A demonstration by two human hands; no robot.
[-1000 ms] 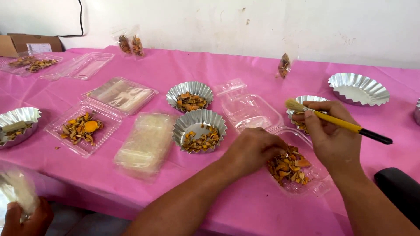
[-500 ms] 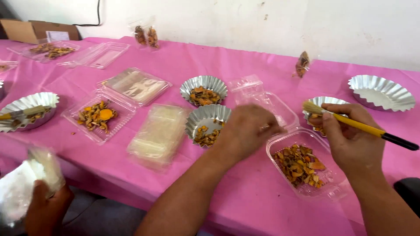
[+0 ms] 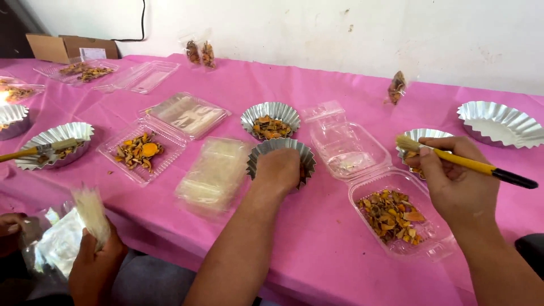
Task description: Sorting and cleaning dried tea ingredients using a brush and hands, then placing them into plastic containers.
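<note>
bare cloth [image 3: 323, 238] front | foil cups [image 3: 271, 119], clamshells [image 3: 345, 144] crowd middle

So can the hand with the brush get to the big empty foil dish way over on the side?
Probably yes. The right hand holds the yellow brush, and only bare pink tablecloth shows between it and the empty foil dish. The dish is apart from the hand, so the arm would need to stretch out.

We saw a fluted silver foil cup [image 3: 281, 148] standing upright on the pink cloth, its contents covered by our left hand [image 3: 277, 171]. Our right hand [image 3: 453, 182] gripped a yellow-handled brush [image 3: 460, 162], bristles over another foil cup [image 3: 422, 136].
</note>
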